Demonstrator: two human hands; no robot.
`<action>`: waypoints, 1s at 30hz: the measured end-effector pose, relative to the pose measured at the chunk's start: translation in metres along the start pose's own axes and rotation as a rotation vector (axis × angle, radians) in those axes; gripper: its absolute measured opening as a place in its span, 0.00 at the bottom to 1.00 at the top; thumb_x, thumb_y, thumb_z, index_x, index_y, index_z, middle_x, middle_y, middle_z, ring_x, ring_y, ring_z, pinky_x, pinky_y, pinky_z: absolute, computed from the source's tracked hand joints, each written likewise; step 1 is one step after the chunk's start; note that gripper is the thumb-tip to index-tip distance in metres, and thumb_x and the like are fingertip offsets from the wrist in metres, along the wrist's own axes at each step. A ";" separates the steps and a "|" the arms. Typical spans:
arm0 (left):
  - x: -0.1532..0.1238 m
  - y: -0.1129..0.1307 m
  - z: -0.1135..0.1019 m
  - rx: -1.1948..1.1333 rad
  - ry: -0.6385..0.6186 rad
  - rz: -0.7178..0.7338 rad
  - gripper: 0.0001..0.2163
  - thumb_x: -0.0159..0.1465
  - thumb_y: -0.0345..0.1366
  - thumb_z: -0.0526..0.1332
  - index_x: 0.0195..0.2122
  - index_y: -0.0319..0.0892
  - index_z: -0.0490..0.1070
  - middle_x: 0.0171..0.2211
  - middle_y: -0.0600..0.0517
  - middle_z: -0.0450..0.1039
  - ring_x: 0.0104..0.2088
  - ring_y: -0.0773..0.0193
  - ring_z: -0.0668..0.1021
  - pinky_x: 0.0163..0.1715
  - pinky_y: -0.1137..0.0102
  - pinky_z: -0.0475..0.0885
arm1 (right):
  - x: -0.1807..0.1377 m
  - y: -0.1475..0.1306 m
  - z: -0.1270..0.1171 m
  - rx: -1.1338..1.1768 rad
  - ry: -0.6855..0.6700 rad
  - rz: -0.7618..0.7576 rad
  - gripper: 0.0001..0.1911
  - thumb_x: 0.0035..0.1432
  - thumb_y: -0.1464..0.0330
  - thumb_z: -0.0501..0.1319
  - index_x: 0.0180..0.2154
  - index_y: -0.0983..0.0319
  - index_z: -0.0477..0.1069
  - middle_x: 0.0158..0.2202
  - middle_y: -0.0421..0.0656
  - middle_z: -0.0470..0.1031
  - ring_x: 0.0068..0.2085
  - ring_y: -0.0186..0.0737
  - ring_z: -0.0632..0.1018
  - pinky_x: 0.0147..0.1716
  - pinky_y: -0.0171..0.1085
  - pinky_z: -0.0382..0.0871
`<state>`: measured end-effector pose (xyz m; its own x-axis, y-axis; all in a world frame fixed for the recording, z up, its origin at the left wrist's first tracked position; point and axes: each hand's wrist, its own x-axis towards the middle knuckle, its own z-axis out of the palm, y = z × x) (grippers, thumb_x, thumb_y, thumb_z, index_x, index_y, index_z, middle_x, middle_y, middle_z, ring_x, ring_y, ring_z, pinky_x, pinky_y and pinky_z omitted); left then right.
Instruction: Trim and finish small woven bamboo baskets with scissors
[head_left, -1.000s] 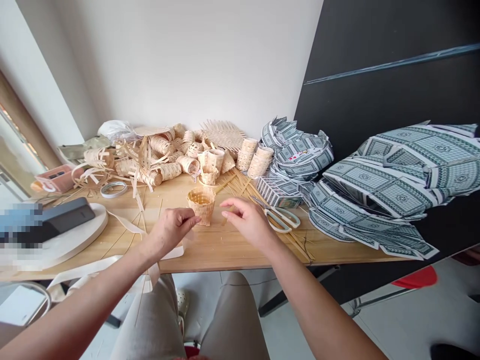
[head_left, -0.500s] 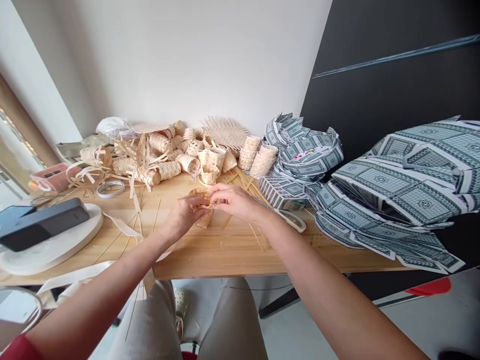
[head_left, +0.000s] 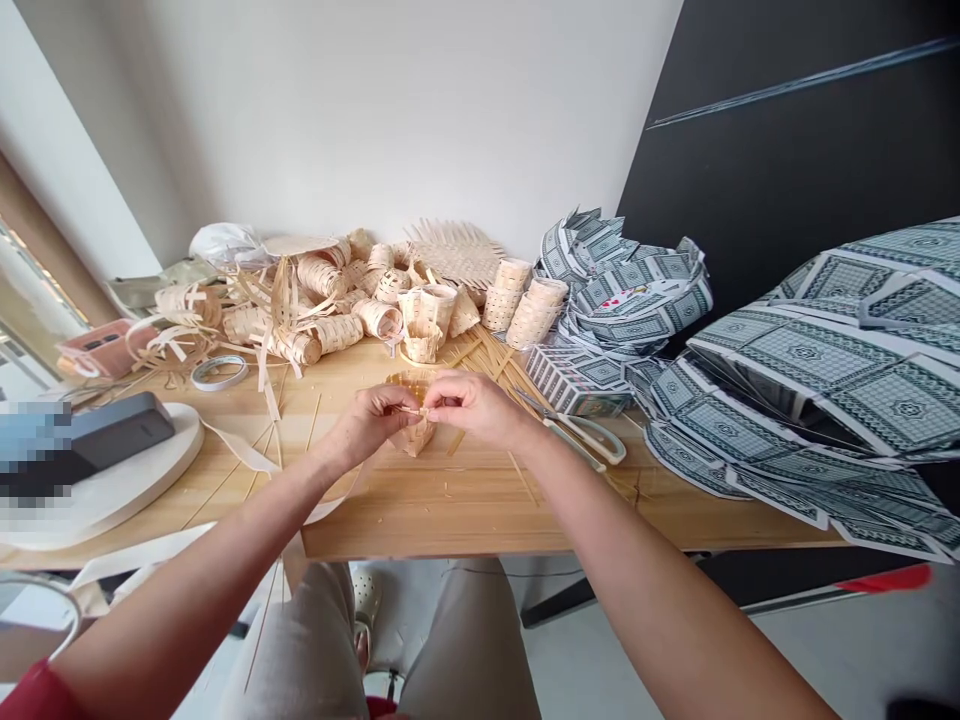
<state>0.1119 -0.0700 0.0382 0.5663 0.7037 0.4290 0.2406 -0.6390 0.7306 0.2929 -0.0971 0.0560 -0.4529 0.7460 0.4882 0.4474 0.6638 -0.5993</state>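
A small woven bamboo basket [head_left: 417, 436] stands on the wooden table [head_left: 450, 500] in front of me. My left hand [head_left: 369, 424] and my right hand [head_left: 471, 405] meet over its rim, fingers pinched on a thin bamboo strip [head_left: 410, 409] at the rim. The hands cover most of the basket's upper part.
A heap of woven baskets and loose strips [head_left: 330, 300] lies at the back. Scissors [head_left: 592, 436] and a stack of playing cards [head_left: 574, 380] sit to the right, with patterned card sheets [head_left: 810, 390] beyond. At the left lie a tape roll [head_left: 217, 372] and a dark phone [head_left: 112, 432] on a white round board.
One second ago both hands were apart beside the upright basket. They have closed together over its rim and now pinch a thin strip there.
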 end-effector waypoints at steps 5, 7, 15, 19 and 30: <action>-0.007 0.010 -0.011 0.244 0.239 0.052 0.20 0.51 0.36 0.67 0.46 0.44 0.70 0.53 0.44 0.65 0.30 0.69 0.73 0.27 0.73 0.69 | -0.001 -0.003 -0.002 0.103 0.077 0.081 0.04 0.50 0.71 0.60 0.24 0.62 0.70 0.24 0.37 0.68 0.27 0.33 0.68 0.28 0.33 0.60; -0.010 0.010 -0.017 0.213 0.265 -0.013 0.31 0.50 0.40 0.68 0.56 0.44 0.61 0.57 0.41 0.61 0.30 0.68 0.73 0.24 0.73 0.68 | -0.002 -0.006 -0.002 0.170 0.130 0.126 0.04 0.49 0.69 0.61 0.24 0.62 0.70 0.25 0.37 0.68 0.27 0.33 0.68 0.27 0.33 0.60; -0.006 -0.008 -0.025 0.129 0.056 -0.107 0.37 0.46 0.47 0.68 0.55 0.40 0.60 0.44 0.44 0.74 0.42 0.56 0.76 0.35 0.68 0.72 | -0.001 -0.023 0.007 0.216 0.137 0.127 0.05 0.47 0.68 0.61 0.23 0.62 0.70 0.24 0.38 0.67 0.27 0.33 0.67 0.26 0.33 0.59; -0.005 -0.002 -0.024 0.093 0.018 -0.140 0.31 0.45 0.45 0.69 0.49 0.40 0.64 0.38 0.48 0.75 0.37 0.59 0.76 0.34 0.69 0.71 | -0.002 -0.033 0.014 0.113 0.136 0.139 0.05 0.49 0.70 0.61 0.23 0.62 0.70 0.24 0.38 0.67 0.28 0.34 0.69 0.27 0.33 0.61; -0.019 0.016 -0.050 -0.256 -0.008 -0.312 0.28 0.46 0.46 0.68 0.46 0.41 0.64 0.46 0.46 0.71 0.47 0.54 0.72 0.46 0.62 0.66 | -0.090 -0.006 -0.062 -0.862 -0.067 0.828 0.09 0.57 0.69 0.52 0.29 0.61 0.69 0.32 0.47 0.73 0.34 0.48 0.74 0.30 0.40 0.62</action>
<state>0.0660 -0.0779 0.0683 0.5038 0.8485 0.1620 0.1987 -0.2963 0.9342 0.3788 -0.1648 0.0553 0.1890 0.9763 0.1053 0.9802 -0.1810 -0.0808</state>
